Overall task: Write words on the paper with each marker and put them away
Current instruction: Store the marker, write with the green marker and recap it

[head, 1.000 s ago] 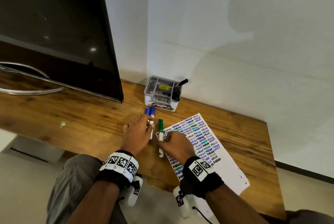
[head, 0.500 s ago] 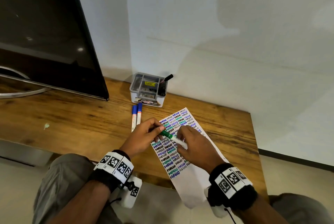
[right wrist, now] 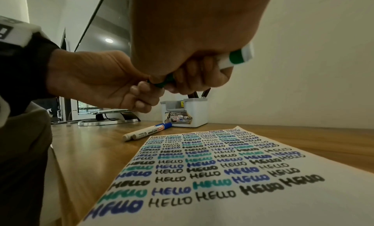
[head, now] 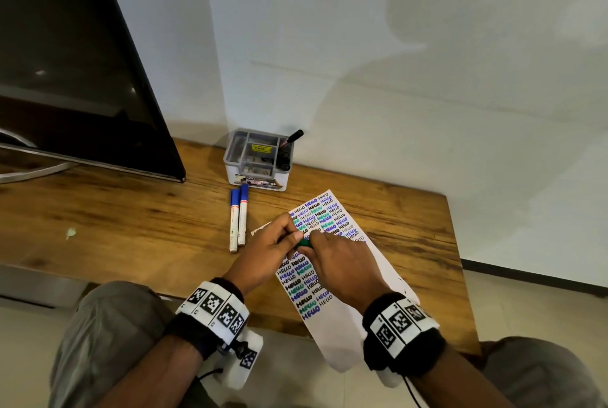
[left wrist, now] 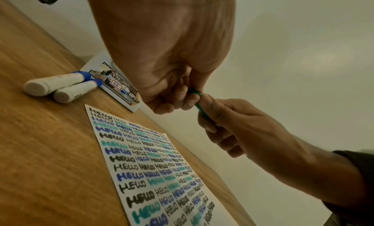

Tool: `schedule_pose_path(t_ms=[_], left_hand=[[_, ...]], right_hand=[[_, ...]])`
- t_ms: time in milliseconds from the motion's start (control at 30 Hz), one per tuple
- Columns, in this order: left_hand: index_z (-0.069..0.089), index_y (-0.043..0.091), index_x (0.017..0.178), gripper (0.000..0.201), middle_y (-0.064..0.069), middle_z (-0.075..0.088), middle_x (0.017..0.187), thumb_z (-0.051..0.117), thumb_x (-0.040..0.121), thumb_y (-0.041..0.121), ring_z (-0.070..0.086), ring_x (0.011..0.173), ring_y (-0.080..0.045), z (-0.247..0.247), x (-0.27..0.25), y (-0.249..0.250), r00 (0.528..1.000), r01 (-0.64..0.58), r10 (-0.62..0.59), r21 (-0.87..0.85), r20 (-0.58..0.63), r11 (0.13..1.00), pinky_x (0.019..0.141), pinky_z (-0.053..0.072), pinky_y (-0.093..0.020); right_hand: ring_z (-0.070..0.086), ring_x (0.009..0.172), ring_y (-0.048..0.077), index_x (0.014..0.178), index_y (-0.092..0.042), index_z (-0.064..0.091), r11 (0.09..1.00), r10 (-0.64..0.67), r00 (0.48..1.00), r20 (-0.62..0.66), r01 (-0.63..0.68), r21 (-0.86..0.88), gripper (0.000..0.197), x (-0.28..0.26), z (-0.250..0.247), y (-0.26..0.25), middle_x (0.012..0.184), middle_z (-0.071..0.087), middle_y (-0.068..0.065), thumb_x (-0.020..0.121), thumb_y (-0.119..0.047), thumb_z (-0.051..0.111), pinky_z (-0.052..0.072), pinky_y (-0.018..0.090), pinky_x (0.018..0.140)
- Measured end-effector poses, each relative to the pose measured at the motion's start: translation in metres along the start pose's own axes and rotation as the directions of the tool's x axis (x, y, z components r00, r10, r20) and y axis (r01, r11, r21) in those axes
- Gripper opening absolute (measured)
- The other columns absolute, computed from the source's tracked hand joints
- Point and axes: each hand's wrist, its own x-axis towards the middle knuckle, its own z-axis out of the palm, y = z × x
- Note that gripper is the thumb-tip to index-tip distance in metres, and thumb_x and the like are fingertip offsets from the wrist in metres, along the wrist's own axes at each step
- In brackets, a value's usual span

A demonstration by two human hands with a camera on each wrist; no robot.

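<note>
Both hands hold a green marker (head: 305, 242) just above the paper (head: 332, 322), which is covered with rows of "HELLO". My left hand (head: 291, 236) pinches the marker's green cap (left wrist: 194, 93) with its fingertips. My right hand (head: 317, 240) is curled round the white barrel, whose green-banded rear end (right wrist: 238, 56) sticks out past the palm. The cap (right wrist: 163, 82) sits between the two hands; I cannot tell whether it has come loose. Two blue-capped markers (head: 238, 220) lie side by side on the wooden table, left of the paper.
A white and grey desk organiser (head: 258, 160) stands by the wall behind the blue markers, with a black marker (head: 292, 139) leaning in it. A large dark monitor (head: 75, 78) on a metal stand fills the left. The table's right edge (head: 457, 276) is near the paper.
The green marker was lifted from the table beside the blue markers to above the paper. My left hand left the blue markers and now pinches the green cap.
</note>
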Motion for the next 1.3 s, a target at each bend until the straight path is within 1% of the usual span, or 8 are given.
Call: schedule_pose_path(t_ms=[233,367,567,667,800,900,1033,1300], left_hand=[[0.049,0.01,0.087,0.014,0.008,0.06,0.071,0.052,0.1,0.014,0.056,0.065,-0.003,-0.003,-0.001,0.01,0.997,-0.062,0.062,0.004,-0.038,0.998,0.064,0.047,-0.025],[0.048,0.01,0.09,0.014,-0.001,0.058,0.074,0.05,0.101,0.017,0.053,0.064,-0.004,-0.001,-0.003,0.005,0.995,-0.017,0.012,-0.051,-0.096,0.999,0.061,0.044,-0.02],[0.051,0.013,0.103,0.004,-0.004,0.065,0.084,0.047,0.102,0.012,0.057,0.069,-0.008,0.002,-0.002,0.002,0.998,0.03,-0.036,-0.094,-0.06,0.995,0.067,0.046,-0.029],[0.048,0.01,0.114,0.013,-0.004,0.066,0.089,0.048,0.101,0.007,0.062,0.073,-0.003,0.014,-0.001,0.01,1.0,-0.003,0.002,-0.068,-0.016,0.998,0.066,0.048,-0.019],[0.045,0.022,0.121,0.022,-0.003,0.066,0.09,0.05,0.101,0.014,0.067,0.079,-0.01,0.019,0.003,0.01,1.0,-0.025,0.025,-0.033,-0.006,0.999,0.07,0.053,-0.024],[0.045,0.028,0.125,0.026,0.006,0.065,0.106,0.053,0.1,0.026,0.065,0.095,-0.007,0.02,0.006,0.004,0.998,-0.062,0.055,0.195,0.038,0.979,0.082,0.056,-0.031],[0.042,0.029,0.137,0.04,0.01,0.049,0.137,0.053,0.098,0.034,0.043,0.128,-0.009,0.025,0.005,-0.01,0.964,-0.253,0.109,0.714,0.241,0.653,0.11,0.034,-0.036],[0.02,0.042,0.151,0.062,0.008,0.003,0.165,0.051,0.098,0.043,0.002,0.152,-0.018,0.032,0.008,-0.03,0.918,-0.341,-0.038,0.835,0.395,0.432,0.122,0.005,-0.05]], right_hand=[[0.057,0.064,0.011,0.086,-0.028,0.043,0.994,0.097,0.995,-0.014,-0.096,0.046,0.043,0.003,0.001,-0.001,0.082,0.067,-0.006,0.101,-0.064,0.026,0.037,0.025,0.056],[0.064,0.069,0.006,0.09,-0.024,0.05,0.936,0.172,0.981,0.085,-0.189,0.297,0.046,0.004,0.004,0.009,0.083,0.067,-0.008,0.095,-0.069,0.041,0.049,0.022,0.057],[0.072,0.075,0.004,0.096,-0.016,0.064,0.324,0.388,0.895,0.219,-0.355,0.877,0.028,-0.002,-0.006,0.015,0.096,0.077,-0.001,0.093,-0.043,0.068,0.05,0.02,0.062],[0.064,0.059,-0.001,0.1,-0.007,0.068,0.223,0.363,0.905,0.221,-0.315,0.922,0.023,0.002,-0.008,0.01,0.083,0.076,0.001,0.097,-0.03,0.067,0.043,0.013,0.054],[0.06,0.055,0.0,0.1,-0.006,0.07,0.259,0.356,0.906,0.231,-0.333,0.907,0.022,0.002,-0.011,0.023,0.087,0.076,0.01,0.095,-0.027,0.07,0.044,0.016,0.053],[0.067,0.074,0.008,0.096,-0.014,0.07,0.495,0.41,0.895,0.177,-0.382,0.781,0.02,0.002,-0.018,0.055,0.09,0.074,-0.002,0.093,-0.034,0.071,0.047,0.024,0.066],[0.062,0.078,0.024,0.09,-0.011,0.067,0.797,0.498,0.866,0.036,-0.474,0.373,0.017,0.004,-0.024,0.114,0.091,0.068,0.007,0.092,-0.027,0.068,0.041,0.029,0.06],[0.057,0.085,0.023,0.111,-0.012,0.066,0.849,0.511,0.855,0.084,-0.518,0.104,0.026,0.007,-0.012,0.146,0.11,0.067,0.011,0.096,-0.033,0.064,0.044,0.03,0.07]])
